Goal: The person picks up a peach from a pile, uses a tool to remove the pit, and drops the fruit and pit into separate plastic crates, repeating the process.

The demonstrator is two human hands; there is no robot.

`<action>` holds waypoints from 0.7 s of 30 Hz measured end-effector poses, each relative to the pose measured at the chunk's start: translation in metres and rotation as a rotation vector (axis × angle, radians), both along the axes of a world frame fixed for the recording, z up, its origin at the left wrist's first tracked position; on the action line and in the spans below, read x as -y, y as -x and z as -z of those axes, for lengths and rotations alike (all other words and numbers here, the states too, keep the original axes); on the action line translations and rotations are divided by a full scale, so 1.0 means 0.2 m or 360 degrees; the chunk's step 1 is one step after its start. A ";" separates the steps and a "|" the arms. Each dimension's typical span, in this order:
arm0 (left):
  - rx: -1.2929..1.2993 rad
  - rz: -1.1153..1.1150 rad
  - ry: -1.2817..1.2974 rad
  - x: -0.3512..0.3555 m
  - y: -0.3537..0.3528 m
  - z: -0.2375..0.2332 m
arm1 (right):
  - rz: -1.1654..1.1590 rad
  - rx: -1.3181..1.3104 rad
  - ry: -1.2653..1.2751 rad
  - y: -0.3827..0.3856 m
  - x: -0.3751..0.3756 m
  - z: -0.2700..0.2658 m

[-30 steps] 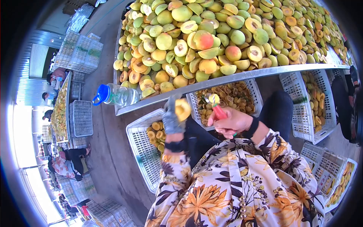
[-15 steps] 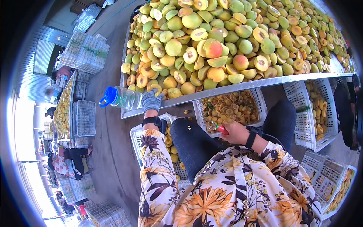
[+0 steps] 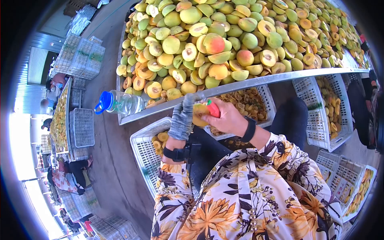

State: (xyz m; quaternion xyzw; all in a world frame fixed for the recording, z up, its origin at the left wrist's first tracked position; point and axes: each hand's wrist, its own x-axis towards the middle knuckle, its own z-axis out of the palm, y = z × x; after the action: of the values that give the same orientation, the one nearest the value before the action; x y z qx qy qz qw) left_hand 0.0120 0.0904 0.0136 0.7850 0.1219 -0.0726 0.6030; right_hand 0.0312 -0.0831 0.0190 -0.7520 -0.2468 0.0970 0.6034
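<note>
- Just beside the near edge of the metal table [image 3: 256,81], the gloved left hand [image 3: 182,119] is gripping a fruit [image 3: 198,115].
- The right hand [image 3: 229,117] is clasping a red-handled tool [image 3: 213,108] at the fruit.

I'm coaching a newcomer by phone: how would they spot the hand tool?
Find the big metal-edged table heaped with cut fruit. At its near edge, the bare right hand grips the tool beside the gloved left hand. Its red handle, tipped green, sets it apart from the fruit.
</note>
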 end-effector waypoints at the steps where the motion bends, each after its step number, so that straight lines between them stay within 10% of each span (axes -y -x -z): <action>1: -0.0038 -0.0124 0.0436 0.05 0.01 -0.07 | 0.0073 -0.0053 -0.0257 -0.01 -0.01 0.04; 4: 0.0292 -0.0315 0.1061 0.24 0.02 -0.01 | 0.0104 -0.1211 -0.0584 0.01 0.04 -0.08; 6: 0.0419 -0.0554 0.1096 0.31 0.05 0.02 | 0.0084 -0.1187 -0.0678 0.04 0.01 -0.05; 9: 0.0372 -0.0737 0.1275 0.27 0.02 0.07 | 0.0439 0.0043 0.0020 0.09 -0.05 0.07; 21: 0.0628 -0.0574 0.0845 0.33 0.02 0.07 | 0.0211 -0.0078 0.0339 0.16 0.10 0.05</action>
State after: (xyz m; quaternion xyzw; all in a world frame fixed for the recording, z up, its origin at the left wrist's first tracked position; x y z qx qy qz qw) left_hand 0.0087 0.0236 -0.0007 0.5661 0.1167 0.1585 0.8005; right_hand -0.0014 -0.1039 0.0091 -0.8240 -0.1701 0.1008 0.5309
